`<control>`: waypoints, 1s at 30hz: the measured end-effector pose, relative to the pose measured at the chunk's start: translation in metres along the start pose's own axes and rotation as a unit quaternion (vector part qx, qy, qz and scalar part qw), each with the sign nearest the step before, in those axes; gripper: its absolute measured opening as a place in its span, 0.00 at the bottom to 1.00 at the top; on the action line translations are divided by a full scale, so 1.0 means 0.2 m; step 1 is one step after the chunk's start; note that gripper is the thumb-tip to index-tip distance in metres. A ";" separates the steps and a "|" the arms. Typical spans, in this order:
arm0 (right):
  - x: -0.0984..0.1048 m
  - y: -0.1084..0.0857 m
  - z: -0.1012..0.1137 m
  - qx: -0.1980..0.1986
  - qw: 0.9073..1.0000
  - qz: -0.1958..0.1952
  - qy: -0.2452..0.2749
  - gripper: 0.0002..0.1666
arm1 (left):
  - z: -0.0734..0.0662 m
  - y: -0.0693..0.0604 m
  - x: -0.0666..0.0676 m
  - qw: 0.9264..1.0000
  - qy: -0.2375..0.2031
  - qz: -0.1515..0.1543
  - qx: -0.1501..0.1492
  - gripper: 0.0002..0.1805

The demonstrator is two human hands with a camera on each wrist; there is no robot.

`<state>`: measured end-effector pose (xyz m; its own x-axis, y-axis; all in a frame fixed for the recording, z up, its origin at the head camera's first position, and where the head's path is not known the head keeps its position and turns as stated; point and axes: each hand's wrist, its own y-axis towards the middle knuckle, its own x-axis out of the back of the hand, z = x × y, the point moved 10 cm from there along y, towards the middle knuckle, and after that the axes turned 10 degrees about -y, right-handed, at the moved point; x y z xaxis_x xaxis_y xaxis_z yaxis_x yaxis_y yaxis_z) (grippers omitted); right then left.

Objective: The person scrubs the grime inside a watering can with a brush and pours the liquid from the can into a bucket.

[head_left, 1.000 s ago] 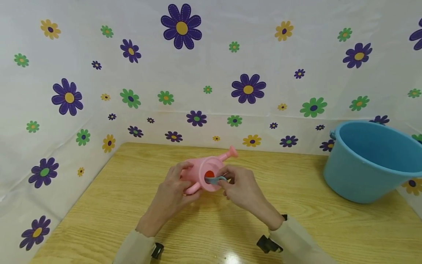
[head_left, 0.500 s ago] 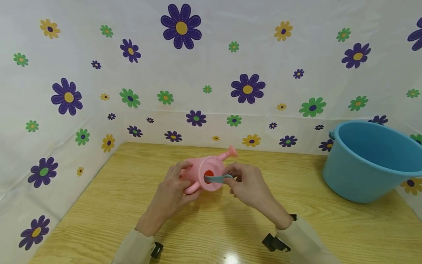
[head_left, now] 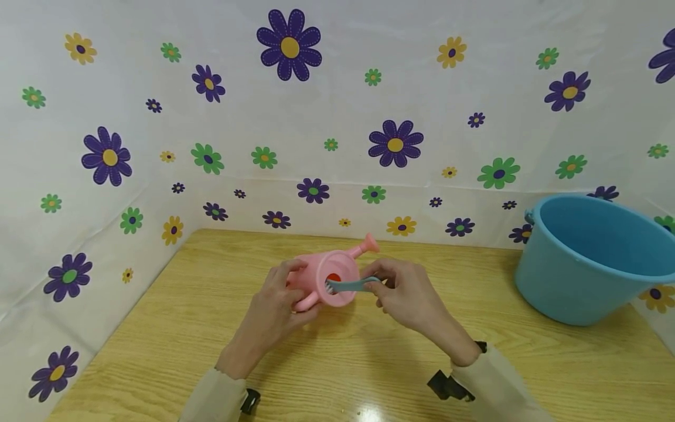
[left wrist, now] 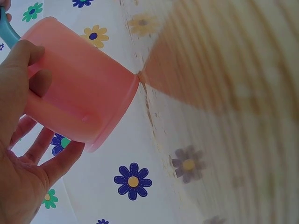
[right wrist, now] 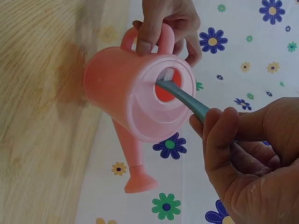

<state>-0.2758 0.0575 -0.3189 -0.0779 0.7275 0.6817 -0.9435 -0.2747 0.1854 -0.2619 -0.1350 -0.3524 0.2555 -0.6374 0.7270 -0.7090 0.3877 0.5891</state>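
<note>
A pink toy watering can (head_left: 313, 265) lies tilted over the table, its round opening turned to the right and its spout pointing back right. My left hand (head_left: 271, 313) grips it by the handle, fingers curled round; the left wrist view shows the can (left wrist: 79, 79) close up. Between thumb and fingers of my right hand (head_left: 408, 293) is pinched the handle of a blue-grey brush (head_left: 348, 285). White bristles (right wrist: 166, 74) show at the can's opening in the right wrist view, with the head partly inside the red-looking hole.
A large blue bucket (head_left: 575, 281) stands at the right on the wooden table (head_left: 174, 328). Behind and to the left rises a white sheet with printed flowers (head_left: 337, 117).
My right hand has moved to the right, drawing the brush partly out of the can, so more handle and the bristles show. The left hand and can have stayed in place.
</note>
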 end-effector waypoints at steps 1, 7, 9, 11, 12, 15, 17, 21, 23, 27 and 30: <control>0.00 0.00 0.00 0.002 1.000 -0.001 -0.001 0.06 | 0.00 0.00 0.00 1.000 -0.001 0.000 0.000 0.12; 0.02 0.01 0.02 0.025 0.999 -0.005 -0.030 0.06 | 0.00 0.00 0.00 1.000 -0.005 0.002 0.006 0.12; 0.02 0.01 0.03 0.038 0.998 -0.008 -0.042 0.06 | 0.00 0.00 0.00 1.000 -0.005 0.002 0.006 0.12; 0.02 0.01 0.05 0.052 0.997 -0.010 -0.051 0.06 | 0.00 0.00 0.00 1.000 -0.005 0.001 0.006 0.12; 0.03 0.01 0.05 0.059 0.997 -0.011 -0.054 0.06 | 0.00 0.00 0.00 1.000 -0.004 0.000 0.005 0.12; 0.03 0.01 0.08 0.085 0.994 -0.013 -0.062 0.06 | 0.00 0.00 0.01 1.000 -0.004 -0.001 0.002 0.12; 0.03 0.01 0.10 0.105 0.992 -0.015 -0.069 0.06 | 0.00 0.00 0.01 1.000 -0.003 -0.002 -0.001 0.12; 0.02 0.00 0.13 0.131 0.988 -0.014 -0.082 0.06 | -0.01 0.00 0.00 1.000 -0.002 -0.002 -0.004 0.12; 0.02 0.00 0.13 0.135 0.987 -0.013 -0.085 0.06 | -0.01 0.00 0.00 1.000 0.000 -0.001 -0.004 0.12; 0.01 0.01 0.14 0.145 0.986 -0.014 -0.085 0.06 | -0.01 0.00 0.01 1.000 0.003 -0.001 -0.004 0.12; 0.00 0.01 0.15 0.159 0.983 -0.019 -0.090 0.06 | -0.01 0.00 0.01 1.000 0.003 0.000 -0.003 0.11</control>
<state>-0.2676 0.0381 -0.2974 0.0404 0.6255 0.7792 -0.7945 -0.4527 0.4047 -0.2605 -0.1347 -0.3513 0.2593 -0.6344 0.7282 -0.7044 0.3916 0.5920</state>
